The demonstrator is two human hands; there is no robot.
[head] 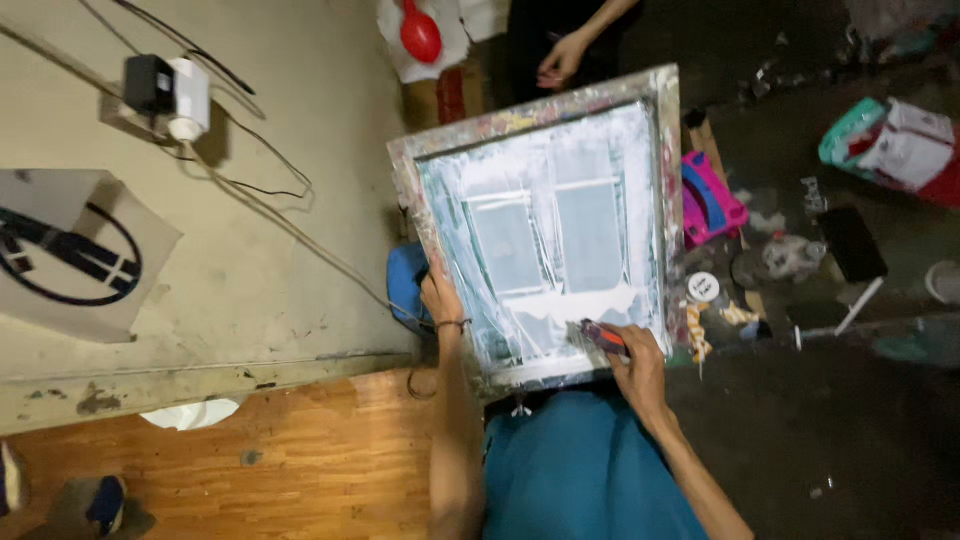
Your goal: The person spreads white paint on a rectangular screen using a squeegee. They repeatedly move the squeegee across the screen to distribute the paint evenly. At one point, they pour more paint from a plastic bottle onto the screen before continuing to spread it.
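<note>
The left hand [440, 297] grips the left edge of the paint-spattered screen frame [545, 225], which lies flat before the person. The right hand [635, 362] clasps a red-handled tool [603, 336] against the white-coated mesh near the bottom rail. This looks like mid-stroke spreading; the next pass needs steady, even pressure.

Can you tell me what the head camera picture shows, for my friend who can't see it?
A person holds a paint-splattered screen-printing frame covered in white ink, the left hand gripping its edge and the right hand holding a red-handled tool against the mesh. Another person's hand shows beyond the frame, near a red balloon.
</note>
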